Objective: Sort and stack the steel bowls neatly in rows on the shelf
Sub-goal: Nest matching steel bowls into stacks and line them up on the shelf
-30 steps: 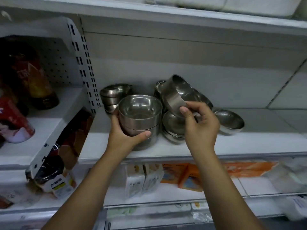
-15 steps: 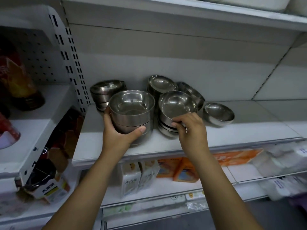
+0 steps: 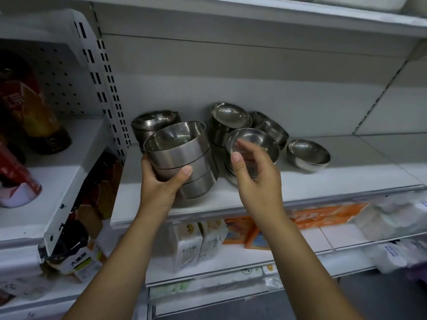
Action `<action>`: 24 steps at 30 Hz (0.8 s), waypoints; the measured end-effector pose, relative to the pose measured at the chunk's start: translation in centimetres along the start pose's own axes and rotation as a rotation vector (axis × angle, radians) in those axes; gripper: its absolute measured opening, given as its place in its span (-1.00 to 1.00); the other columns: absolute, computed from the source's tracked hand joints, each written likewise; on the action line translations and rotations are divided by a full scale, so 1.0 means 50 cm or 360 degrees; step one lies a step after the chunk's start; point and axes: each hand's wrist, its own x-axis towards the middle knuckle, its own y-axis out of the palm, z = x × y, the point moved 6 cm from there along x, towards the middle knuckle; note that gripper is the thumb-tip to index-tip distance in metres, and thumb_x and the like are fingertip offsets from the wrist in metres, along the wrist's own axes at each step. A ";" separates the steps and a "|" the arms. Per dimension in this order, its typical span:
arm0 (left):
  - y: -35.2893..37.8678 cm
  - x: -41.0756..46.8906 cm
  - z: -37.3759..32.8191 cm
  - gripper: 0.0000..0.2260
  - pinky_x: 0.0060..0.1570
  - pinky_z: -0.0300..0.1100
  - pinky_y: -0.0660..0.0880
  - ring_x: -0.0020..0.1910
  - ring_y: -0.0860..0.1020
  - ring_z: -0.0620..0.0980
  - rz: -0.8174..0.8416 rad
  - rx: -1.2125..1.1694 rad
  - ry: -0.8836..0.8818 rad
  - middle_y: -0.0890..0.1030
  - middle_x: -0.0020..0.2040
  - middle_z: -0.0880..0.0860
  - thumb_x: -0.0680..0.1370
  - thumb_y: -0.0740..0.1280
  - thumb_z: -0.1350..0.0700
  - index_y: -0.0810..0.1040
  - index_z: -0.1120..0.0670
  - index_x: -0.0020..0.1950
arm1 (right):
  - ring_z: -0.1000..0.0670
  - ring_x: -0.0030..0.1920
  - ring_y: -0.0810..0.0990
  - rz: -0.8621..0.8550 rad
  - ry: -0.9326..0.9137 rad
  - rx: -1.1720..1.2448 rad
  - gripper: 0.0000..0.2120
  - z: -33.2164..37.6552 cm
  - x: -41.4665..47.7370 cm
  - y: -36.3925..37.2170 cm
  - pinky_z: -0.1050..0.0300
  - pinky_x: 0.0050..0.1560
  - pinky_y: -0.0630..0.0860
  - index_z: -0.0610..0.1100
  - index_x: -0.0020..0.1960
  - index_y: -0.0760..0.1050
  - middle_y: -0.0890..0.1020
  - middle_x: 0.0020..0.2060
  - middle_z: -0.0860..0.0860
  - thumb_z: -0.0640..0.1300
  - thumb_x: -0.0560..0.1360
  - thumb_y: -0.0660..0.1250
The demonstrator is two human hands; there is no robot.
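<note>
Head view: left hand (image 3: pixel 159 183) grip clasps a tilted stack of straight-sided bowls (image 3: pixel 182 158), its base on the shelf (image 3: pixel 300 183). Right hand (image 3: pixel 256 179) fingers spread loose beside the top bowl (image 3: pixel 254 142) of the neighbouring stack, seemingly not gripping it. A lone bowl (image 3: pixel 308 155) sits apart, farther right.

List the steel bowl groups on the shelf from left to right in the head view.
Back-left stack → tilted stack gripped by the left hand → front stack under the open right hand → leaning bowls at the back → single bowl.
</note>
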 end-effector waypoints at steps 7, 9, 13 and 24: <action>0.024 -0.039 -0.059 0.04 0.00 -0.11 0.65 0.20 0.67 -0.06 0.0219 -0.0297 -0.0204 0.69 0.21 -0.09 0.03 0.71 -0.23 0.42 -0.08 0.45 | 0.23 0.33 0.49 0.0211 0.0187 0.0294 -0.57 0.037 0.004 0.042 0.12 0.38 0.47 0.07 0.44 0.44 0.55 0.32 0.19 0.14 0.61 0.28; 0.037 -0.063 -0.077 0.07 0.00 -0.07 0.66 0.20 0.67 -0.04 0.0326 -0.0279 -0.0276 0.69 0.24 -0.06 0.01 0.69 -0.30 0.43 -0.07 0.46 | 0.26 0.31 0.51 0.0254 0.0216 0.0424 -0.54 0.054 0.000 0.045 0.15 0.36 0.49 0.06 0.47 0.41 0.57 0.30 0.21 0.14 0.61 0.26; 0.078 -0.115 -0.095 0.03 0.18 0.03 0.62 0.30 0.62 -0.03 0.0493 -0.0249 -0.0379 0.64 0.34 -0.06 0.11 0.62 -0.38 0.41 -0.09 0.50 | 0.31 0.26 0.53 0.0248 0.0256 0.0511 -0.48 0.069 -0.013 0.005 0.30 0.25 0.52 0.12 0.50 0.35 0.57 0.27 0.26 0.22 0.58 0.20; 0.316 -0.207 -0.071 -0.11 0.33 0.17 0.49 0.32 0.60 0.05 0.0487 -0.0150 -0.0466 0.63 0.34 -0.02 0.25 0.38 -0.57 0.49 -0.11 0.46 | 0.33 0.16 0.57 -0.0050 0.0497 0.0564 -0.59 -0.011 -0.067 -0.236 0.44 0.07 0.52 0.13 0.40 0.44 0.63 0.18 0.25 0.20 0.60 0.19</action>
